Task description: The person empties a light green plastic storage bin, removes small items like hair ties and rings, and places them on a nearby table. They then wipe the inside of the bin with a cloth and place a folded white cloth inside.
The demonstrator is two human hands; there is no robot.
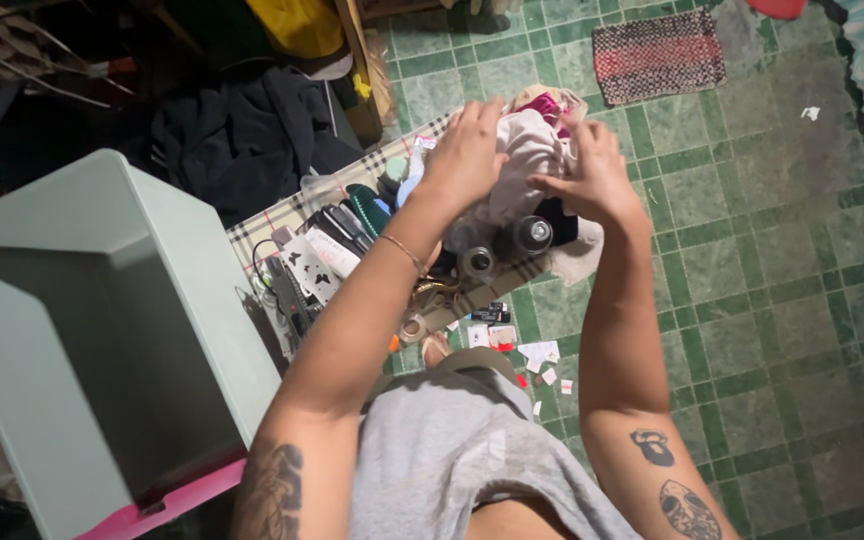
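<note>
Both hands grip the pale pink cloth bundle (527, 160) above the floor clutter: left hand (467, 150) clamped at nine o'clock, right hand (592, 175) pinching, I think, at three o'clock, equally near.

The centre is lit brightly from near the camera. The corners are left dim, and the edges are bent by wide-angle distortion.

Bin (82, 330) left of clutter pile (372, 250), rug (657, 55) behind
</note>
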